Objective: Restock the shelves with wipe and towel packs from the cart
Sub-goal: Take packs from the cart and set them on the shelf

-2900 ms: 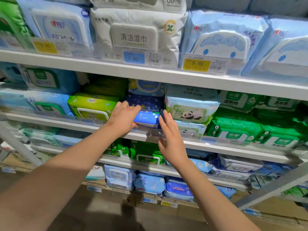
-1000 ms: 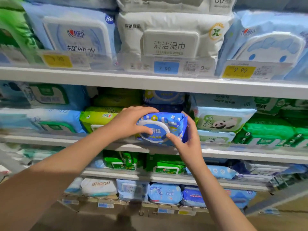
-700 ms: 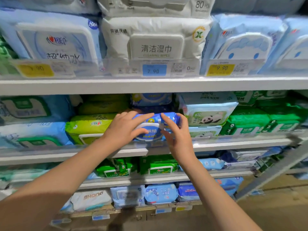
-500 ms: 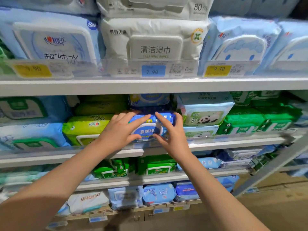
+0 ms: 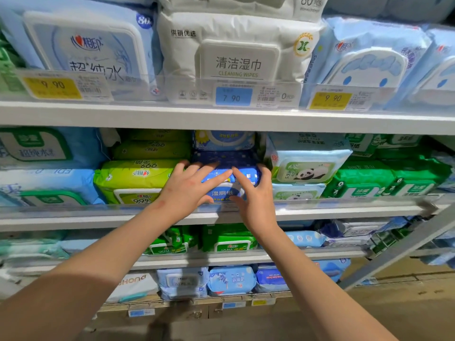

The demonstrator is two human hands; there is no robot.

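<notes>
Blue wipe pack: soft, pillowy film with a round white lid on its front. It sits at the front of the middle shelf, behind the clear plastic lip. A glossy lime-green pack lies just to its left and a pale pack with a panda label to its right.

Left hand: grip slack, fingers spread and straight, pressing flat on the pack's top.

Right hand: grip likewise loose, fingertips pressing on the pack's right end.
</notes>
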